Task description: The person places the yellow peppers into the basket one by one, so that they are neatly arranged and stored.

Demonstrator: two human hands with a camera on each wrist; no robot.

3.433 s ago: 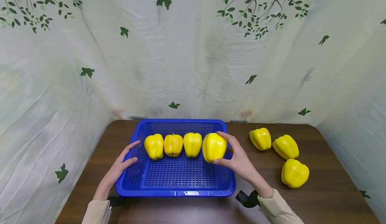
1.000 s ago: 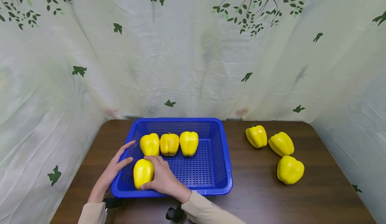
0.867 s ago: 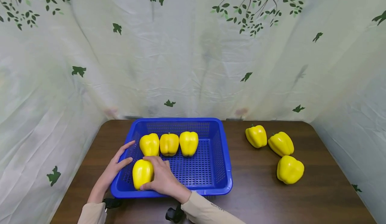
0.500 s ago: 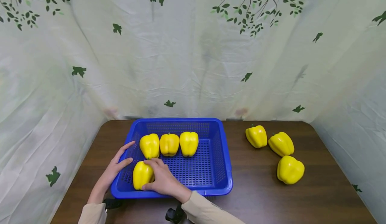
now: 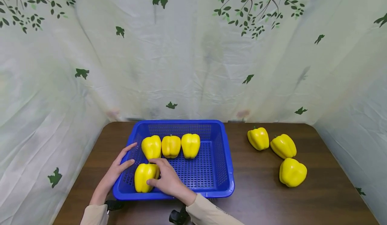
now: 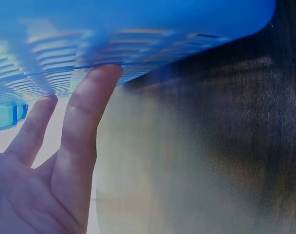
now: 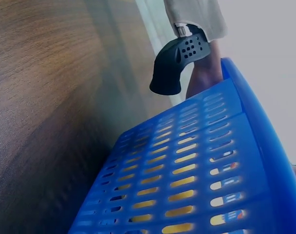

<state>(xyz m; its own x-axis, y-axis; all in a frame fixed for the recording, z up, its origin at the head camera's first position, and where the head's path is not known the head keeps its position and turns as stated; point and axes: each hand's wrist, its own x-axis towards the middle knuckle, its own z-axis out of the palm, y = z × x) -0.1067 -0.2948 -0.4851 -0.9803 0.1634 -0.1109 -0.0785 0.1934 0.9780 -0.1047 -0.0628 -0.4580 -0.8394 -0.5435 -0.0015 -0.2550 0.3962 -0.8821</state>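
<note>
A blue slotted basket (image 5: 225,144) stands on the brown table (image 5: 260,198). Three yellow peppers (image 5: 171,146) form a row along its back. A fourth yellow pepper (image 5: 141,179) stands in the front left corner. My right hand (image 5: 155,173) grips it, index finger over the top and thumb low on its side. My left hand (image 5: 122,162) rests with straight fingers against the basket's left rim. In the left wrist view those fingers (image 6: 84,122) touch the blue wall (image 6: 138,29). The right wrist view shows only the basket's outer wall (image 7: 196,165) and the table.
Three more yellow peppers lie on the table to the right of the basket: one (image 5: 258,138) at the back, one (image 5: 283,146) beside it, one (image 5: 292,172) nearer. A leaf-printed cloth (image 5: 193,57) closes off the back and sides. The basket's right half holds nothing.
My right hand carried the fourth pepper from the right end of the row to the front left corner. Over the last second it stays on the pepper; the left hand has not moved.
</note>
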